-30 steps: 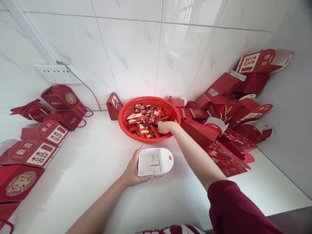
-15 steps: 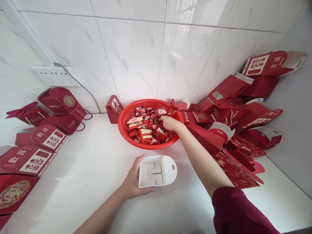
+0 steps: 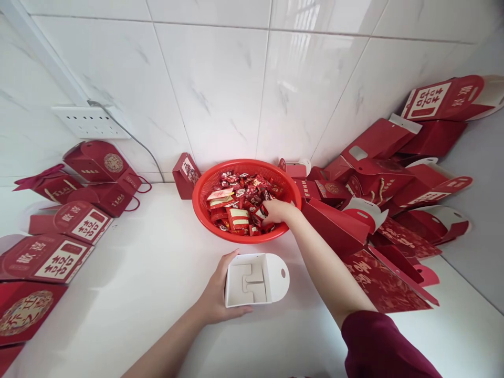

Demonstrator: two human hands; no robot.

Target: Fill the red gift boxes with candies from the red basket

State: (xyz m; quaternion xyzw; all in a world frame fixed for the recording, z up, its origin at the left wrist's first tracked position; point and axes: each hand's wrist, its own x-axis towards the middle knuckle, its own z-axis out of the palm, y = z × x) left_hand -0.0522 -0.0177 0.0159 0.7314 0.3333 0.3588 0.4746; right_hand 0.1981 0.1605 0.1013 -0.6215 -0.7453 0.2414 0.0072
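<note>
My left hand (image 3: 220,294) grips the left side of a small gift box (image 3: 248,281), thumb along its near edge and fingers at its far left corner. The box stands with its top open, its white inside bare and a rounded flap with a hole out to the right. Beyond it sits a red plastic basket (image 3: 200,212) filled with wrapped candies (image 3: 238,202). My right hand (image 3: 276,211) reaches over the basket's right rim, its fingers bent down among the candies. The fingertips are hidden, so what they hold does not show.
Finished-looking red gift boxes (image 3: 59,262) line the left side. A heap of open red boxes (image 3: 397,236) fills the right side by the grey panel. One small red box (image 3: 186,176) leans by the tiled wall. A socket strip (image 3: 88,122) with a cable (image 3: 137,142) is on the wall.
My right hand has shifted slightly right and nearer within the basket, its fingers lower among the candies. My left hand still holds the box. The view has moved a little.
</note>
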